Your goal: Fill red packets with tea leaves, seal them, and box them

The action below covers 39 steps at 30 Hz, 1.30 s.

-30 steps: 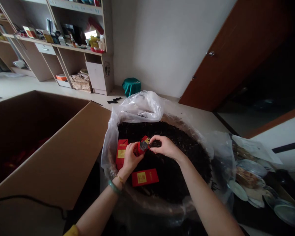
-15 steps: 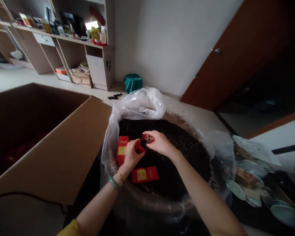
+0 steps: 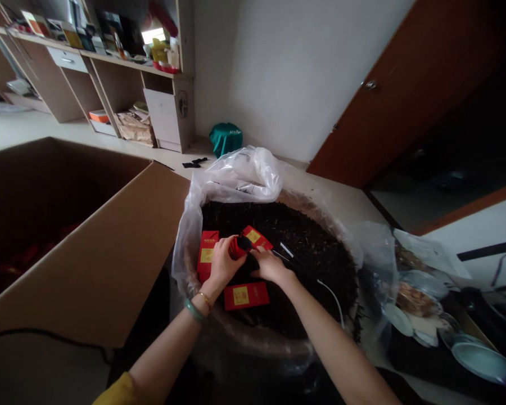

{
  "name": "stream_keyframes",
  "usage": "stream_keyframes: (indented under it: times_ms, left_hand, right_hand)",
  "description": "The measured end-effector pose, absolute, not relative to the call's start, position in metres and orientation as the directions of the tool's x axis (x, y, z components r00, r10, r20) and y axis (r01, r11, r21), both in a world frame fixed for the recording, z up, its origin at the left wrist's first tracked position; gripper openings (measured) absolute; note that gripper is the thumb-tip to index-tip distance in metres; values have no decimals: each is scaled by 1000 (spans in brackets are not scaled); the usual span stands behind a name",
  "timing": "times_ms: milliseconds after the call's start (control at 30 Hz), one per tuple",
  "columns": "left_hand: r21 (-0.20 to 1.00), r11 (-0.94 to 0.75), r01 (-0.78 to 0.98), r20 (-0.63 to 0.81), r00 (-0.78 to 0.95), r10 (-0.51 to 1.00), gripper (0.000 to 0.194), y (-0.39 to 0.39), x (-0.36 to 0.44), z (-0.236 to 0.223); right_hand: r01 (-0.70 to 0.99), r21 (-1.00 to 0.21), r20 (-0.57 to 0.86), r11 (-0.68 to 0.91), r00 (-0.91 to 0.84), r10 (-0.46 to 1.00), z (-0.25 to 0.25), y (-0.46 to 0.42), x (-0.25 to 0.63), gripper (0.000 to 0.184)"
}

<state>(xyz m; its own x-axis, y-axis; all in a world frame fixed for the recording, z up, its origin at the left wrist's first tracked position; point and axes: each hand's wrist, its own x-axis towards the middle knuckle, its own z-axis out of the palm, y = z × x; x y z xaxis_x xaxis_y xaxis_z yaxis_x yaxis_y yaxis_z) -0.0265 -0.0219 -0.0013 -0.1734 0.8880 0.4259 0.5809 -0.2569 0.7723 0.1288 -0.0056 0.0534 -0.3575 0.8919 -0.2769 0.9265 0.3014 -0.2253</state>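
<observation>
My left hand is wrapped around a small red packet, whose open, dark mouth faces up. My right hand is lower and just right of it, thumb and fingers apart over the dark loose leaves, with some fingertips hidden. Beyond the right hand, a red box with a yellow label lies on the leaves. Another red box rests by the left rim, and a third red box lies flat nearer me. A white strip and a thin white cord are beside my right hand and forearm.
A clear plastic liner covers the round tub's rim. At left stands a large open cardboard box with red things inside. Bowls and a clear tub of brown pieces sit at right. A green-covered bin is by the wall.
My right hand has dropped from the packet's mouth to the leaves, and its fingers have spread. The far red box, white strip and cord now show. My left hand still holds the packet.
</observation>
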Motion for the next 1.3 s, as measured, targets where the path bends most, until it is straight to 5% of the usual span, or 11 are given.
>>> stream_keyframes:
  times_ms: [100, 333, 567, 700, 867, 1000, 1200, 1300]
  left_hand:
    - [767, -255, 589, 419, -159, 894, 49, -23, -27, 0]
    - [773, -263, 578, 423, -160, 892, 51, -23, -26, 0]
    - [769, -270, 580, 423, -145, 894, 53, -22, -27, -2]
    - [772, -277, 573, 425, -141, 894, 54, -22, -27, -3]
    - [781, -265, 566, 416, -154, 896, 53, -22, -26, -2]
    - [801, -256, 541, 405, -176, 897, 54, -23, -25, 0]
    - [823, -268, 501, 389, -152, 909, 69, -26, -26, 0]
    - [818, -296, 493, 379, -76, 922, 66, -27, -26, 1]
  right_hand:
    - [934, -153, -302, 322, -355, 885, 40, -10, 120, 53]
    - [828, -471, -31, 305, -361, 932, 50, 6, 142, 24]
    - [590, -708, 213, 388, -346, 914, 95, 5, 134, 36]
    - [578, -717, 212, 389, -351, 912, 103, 3, 114, 43]
    - [618, -666, 288, 418, -304, 908, 100, 1, 119, 21]
    - [679, -646, 158, 349, -328, 931, 92, -6, 137, 16]
    - [655, -617, 215, 436, -393, 894, 78, -20, 131, 42]
    - [629, -615, 241, 475, -424, 873, 70, -19, 120, 32]
